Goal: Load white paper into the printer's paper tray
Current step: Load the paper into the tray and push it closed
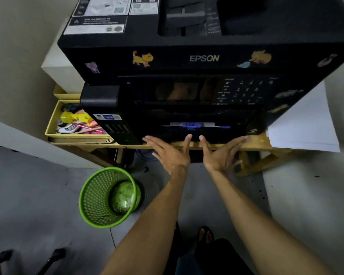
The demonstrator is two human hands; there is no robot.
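Both bare forearms reach forward and down from the bottom of the view toward the front of the black printer (205, 58), which sits on a wooden table (262, 142). The left hand (170, 153) is spread flat, palm down, fingers splayed and stretched toward the printer's lower front edge; its fingertips (147, 138) lie at that edge and the thumb points up toward the slot. The right hand (221, 154) mirrors it, open and splayed, long fingers angled to the right with their tips at the base of the printer, thumb raised beside the left thumb. Neither hand grips anything; both are wide open, pressing or resting against the tray (195, 133) front at the bottom of the printer. The tray sits in its slot, and above it a strip of white with blue guides (193, 125) shows inside the dark opening.

A stack of white paper (304, 128) lies on the table just right of the printer, overhanging the table's edge, well apart from both hands. To the left of the printer a yellow box (52, 124) holds pens and small clutter. On the floor below stands a green mesh bin (107, 197).
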